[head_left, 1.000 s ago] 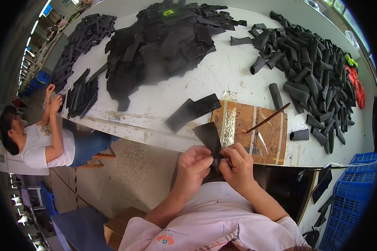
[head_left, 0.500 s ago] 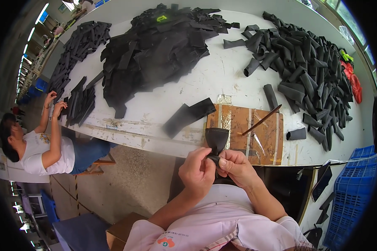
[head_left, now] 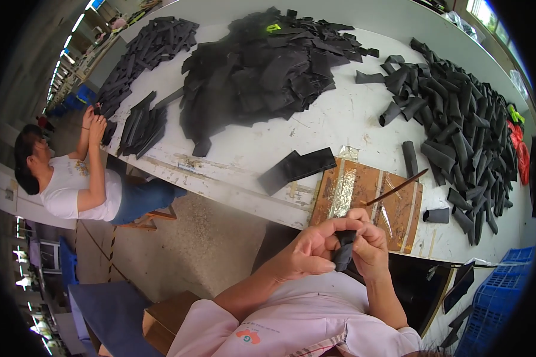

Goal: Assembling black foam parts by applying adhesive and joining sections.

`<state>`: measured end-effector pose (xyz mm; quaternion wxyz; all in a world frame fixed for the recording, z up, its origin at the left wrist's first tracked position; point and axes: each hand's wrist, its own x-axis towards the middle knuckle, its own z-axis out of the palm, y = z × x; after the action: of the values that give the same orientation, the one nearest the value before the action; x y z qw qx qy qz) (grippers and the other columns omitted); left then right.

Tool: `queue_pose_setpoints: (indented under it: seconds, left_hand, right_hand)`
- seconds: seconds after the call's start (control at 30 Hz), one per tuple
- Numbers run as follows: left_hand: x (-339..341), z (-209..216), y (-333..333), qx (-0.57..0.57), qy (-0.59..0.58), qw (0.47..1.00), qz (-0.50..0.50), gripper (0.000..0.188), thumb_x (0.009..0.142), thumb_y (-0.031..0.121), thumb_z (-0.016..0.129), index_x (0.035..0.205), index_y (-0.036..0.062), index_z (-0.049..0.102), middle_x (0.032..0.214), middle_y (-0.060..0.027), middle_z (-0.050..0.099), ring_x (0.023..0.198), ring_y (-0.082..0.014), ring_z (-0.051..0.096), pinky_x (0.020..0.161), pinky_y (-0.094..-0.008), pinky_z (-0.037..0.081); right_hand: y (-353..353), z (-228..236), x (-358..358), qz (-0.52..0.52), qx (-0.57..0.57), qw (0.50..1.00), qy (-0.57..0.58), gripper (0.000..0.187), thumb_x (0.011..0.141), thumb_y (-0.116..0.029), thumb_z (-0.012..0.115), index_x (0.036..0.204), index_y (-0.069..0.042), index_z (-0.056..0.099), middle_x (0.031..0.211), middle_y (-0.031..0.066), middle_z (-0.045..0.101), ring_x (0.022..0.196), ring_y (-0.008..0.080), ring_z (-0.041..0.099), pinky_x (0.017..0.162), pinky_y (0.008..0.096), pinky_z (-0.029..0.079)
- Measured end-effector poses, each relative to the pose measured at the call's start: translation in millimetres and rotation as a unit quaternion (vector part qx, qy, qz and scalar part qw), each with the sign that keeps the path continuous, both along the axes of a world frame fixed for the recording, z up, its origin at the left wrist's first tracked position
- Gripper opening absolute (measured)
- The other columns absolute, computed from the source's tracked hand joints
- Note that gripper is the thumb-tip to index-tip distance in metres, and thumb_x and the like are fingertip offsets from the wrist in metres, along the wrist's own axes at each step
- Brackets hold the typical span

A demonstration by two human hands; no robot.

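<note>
One head-worn fisheye looks down, near the left grip (head_left: 309, 250) and right grip (head_left: 371, 247), across the white table (head_left: 354, 113).

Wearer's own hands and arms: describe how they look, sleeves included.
The left hand and right hand are ungloved, with no watch or bracelet visible. Both forearms are uncovered below short, loose, pale pink shirt sleeves.
</note>
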<state>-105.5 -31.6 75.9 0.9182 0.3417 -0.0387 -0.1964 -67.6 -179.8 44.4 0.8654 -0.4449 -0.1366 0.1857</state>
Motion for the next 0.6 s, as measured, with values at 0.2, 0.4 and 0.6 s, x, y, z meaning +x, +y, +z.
queue_pose_setpoints:
  seconds: [0.2,0.4,0.6]
  left_hand:
    - [-0.2,-9.3,-28.7,0.391,-0.125,0.877,0.251,0.044,0.070,-0.009,0.055,0.112,0.0021,0.051,0.072,0.0001,0.052,0.054,-0.0018,0.043,0.045,-0.0171,0.033]
    - [15.0,-7.0,-41.1,0.451,-0.219,0.745,0.439,0.021,0.072,-0.012,0.054,0.088,0.0006,0.059,0.076,-0.0049,0.057,0.061,-0.0073,0.053,0.054,-0.0195,0.042]
    - [13.4,-6.3,-32.7,0.149,-0.012,0.964,0.222,0.021,0.076,-0.010,0.049,0.094,-0.0001,0.051,0.077,-0.0044,0.057,0.058,-0.0043,0.050,0.048,-0.0161,0.038]
  right_hand:
    - [-13.0,13.9,12.4,-0.112,-0.138,0.965,-0.193,0.024,0.079,-0.021,0.061,0.070,0.001,0.053,0.082,0.0094,0.054,0.078,0.0158,0.049,0.070,0.0272,0.039]
    - [-7.9,24.4,7.3,-0.159,-0.263,0.918,-0.249,0.024,0.085,-0.023,0.054,0.073,-0.003,0.048,0.076,0.0004,0.046,0.067,0.0078,0.037,0.061,0.0200,0.029]
    - [-15.8,20.0,2.6,-0.144,-0.221,0.964,-0.034,0.019,0.084,-0.018,0.054,0.073,-0.004,0.047,0.069,-0.0021,0.040,0.060,0.0061,0.035,0.055,0.0187,0.028]
